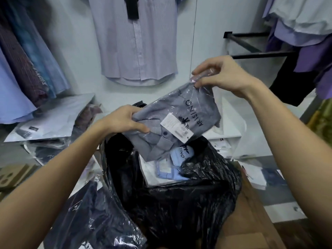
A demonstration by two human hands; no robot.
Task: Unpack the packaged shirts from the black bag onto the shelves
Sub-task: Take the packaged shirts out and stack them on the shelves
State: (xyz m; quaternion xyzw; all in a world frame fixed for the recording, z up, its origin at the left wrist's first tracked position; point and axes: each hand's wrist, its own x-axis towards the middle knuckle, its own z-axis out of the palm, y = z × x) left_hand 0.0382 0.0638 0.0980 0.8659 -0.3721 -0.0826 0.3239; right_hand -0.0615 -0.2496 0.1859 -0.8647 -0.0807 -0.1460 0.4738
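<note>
Fingers of both hands pinch pkgd shirt.

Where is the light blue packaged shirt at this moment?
In the head view, the light blue packaged shirt lies inside the open black bag, centre frame, just below the grey packaged shirt held above it.

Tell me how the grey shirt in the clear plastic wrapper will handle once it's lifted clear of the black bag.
The grey shirt in the clear plastic wrapper probably flops: it bends between the left hand and right hand. The glossy film looks slippery, so a corner pinch may slide. It seems light, being held by fingertips.
</note>
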